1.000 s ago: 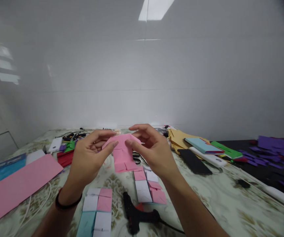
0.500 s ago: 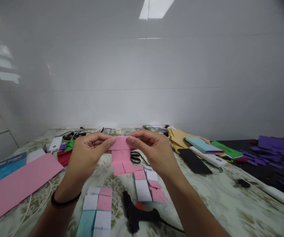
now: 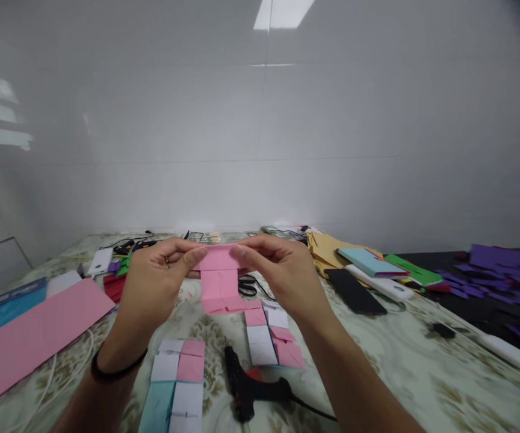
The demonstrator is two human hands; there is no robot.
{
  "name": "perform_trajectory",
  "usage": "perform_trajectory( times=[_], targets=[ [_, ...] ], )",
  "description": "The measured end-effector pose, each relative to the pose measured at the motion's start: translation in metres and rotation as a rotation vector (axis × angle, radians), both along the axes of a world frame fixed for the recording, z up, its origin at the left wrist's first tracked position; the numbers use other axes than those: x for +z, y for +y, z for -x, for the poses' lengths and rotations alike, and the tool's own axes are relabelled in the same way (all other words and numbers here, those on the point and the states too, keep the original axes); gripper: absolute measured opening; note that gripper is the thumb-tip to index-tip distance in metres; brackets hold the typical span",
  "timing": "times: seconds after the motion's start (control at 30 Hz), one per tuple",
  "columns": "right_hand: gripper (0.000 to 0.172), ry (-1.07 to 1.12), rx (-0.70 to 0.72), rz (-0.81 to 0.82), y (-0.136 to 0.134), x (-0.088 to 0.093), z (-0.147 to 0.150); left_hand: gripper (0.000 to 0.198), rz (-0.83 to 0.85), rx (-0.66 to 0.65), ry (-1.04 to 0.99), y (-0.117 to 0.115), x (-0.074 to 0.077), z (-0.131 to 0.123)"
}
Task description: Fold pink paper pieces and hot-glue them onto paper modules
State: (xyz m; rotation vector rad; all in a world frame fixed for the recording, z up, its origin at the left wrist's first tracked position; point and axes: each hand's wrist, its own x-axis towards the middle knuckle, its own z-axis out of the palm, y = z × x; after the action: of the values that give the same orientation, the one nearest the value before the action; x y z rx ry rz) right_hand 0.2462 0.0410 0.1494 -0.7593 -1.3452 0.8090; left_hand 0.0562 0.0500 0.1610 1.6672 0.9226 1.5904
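Observation:
Both of my hands hold up a folded pink paper piece (image 3: 219, 281) above the table, in the middle of the view. My left hand (image 3: 157, 282) pinches its top left edge with thumb and fingers. My right hand (image 3: 278, 273) pinches the top right edge. The paper's lower part hangs down, creased into squares. A black band sits on my left wrist.
Below lie two folded pink, white and blue paper strips (image 3: 179, 376) (image 3: 272, 337) and a black glue gun (image 3: 247, 388). A long pink sheet (image 3: 29, 334) lies left. A black phone (image 3: 354, 291), coloured paper stacks (image 3: 377, 264) and purple scraps (image 3: 504, 270) lie right. A white wall stands behind.
My hands came closer together and flattened the top fold of the pink paper, then lowered slightly. The paper's lower flap folded up a little at its bottom edge.

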Motion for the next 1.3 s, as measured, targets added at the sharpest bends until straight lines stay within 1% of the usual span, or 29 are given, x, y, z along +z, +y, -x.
perform_trajectory(
  times=[0.1,0.27,0.37,0.43,0.53,0.67,0.77,0.87,0.97,1.1,1.17,1.2,1.3],
  targets=[
    [0.015,-0.012,0.015,-0.002,0.000,0.000,-0.003,0.011,-0.032,0.003,0.027,0.000,0.001,0.003],
    [0.016,-0.152,0.061,-0.044,-0.001,-0.002,-0.006,0.010,-0.060,-0.076,0.217,0.000,0.002,0.009],
    [0.013,-0.201,0.051,-0.073,0.000,-0.005,-0.003,0.008,-0.116,-0.063,0.312,0.000,0.001,0.008],
    [0.010,-0.208,0.039,-0.114,0.000,-0.006,-0.001,0.009,-0.141,-0.056,0.334,0.000,0.000,0.007],
    [0.007,-0.257,0.045,-0.174,-0.001,-0.005,0.001,0.008,-0.156,-0.094,0.334,-0.001,-0.002,0.005],
    [0.005,-0.314,0.060,-0.179,-0.004,-0.003,0.002,0.011,-0.193,-0.126,0.356,-0.006,-0.001,0.001],
    [0.005,-0.315,0.106,-0.168,-0.005,-0.002,0.000,0.013,-0.236,-0.106,0.371,-0.011,0.001,0.000],
    [0.005,-0.310,0.137,-0.170,-0.005,0.000,-0.006,0.012,-0.269,-0.059,0.368,-0.011,0.001,0.002],
    [0.007,-0.329,0.125,-0.166,-0.003,0.001,-0.017,0.010,-0.296,0.008,0.359,-0.007,-0.002,0.008],
    [0.004,-0.325,0.080,-0.166,-0.003,0.003,-0.023,0.013,-0.318,0.096,0.354,-0.003,-0.005,0.010],
    [0.008,-0.328,0.087,-0.170,-0.004,0.002,-0.019,0.011,-0.315,0.071,0.351,-0.003,-0.005,0.007],
    [0.011,-0.338,0.102,-0.167,-0.005,0.002,-0.016,0.010,-0.304,0.040,0.345,-0.004,-0.005,0.005],
    [0.011,-0.325,0.134,-0.141,-0.005,0.000,-0.007,0.008,-0.238,-0.074,0.299,-0.004,-0.005,0.001]
  ],
)
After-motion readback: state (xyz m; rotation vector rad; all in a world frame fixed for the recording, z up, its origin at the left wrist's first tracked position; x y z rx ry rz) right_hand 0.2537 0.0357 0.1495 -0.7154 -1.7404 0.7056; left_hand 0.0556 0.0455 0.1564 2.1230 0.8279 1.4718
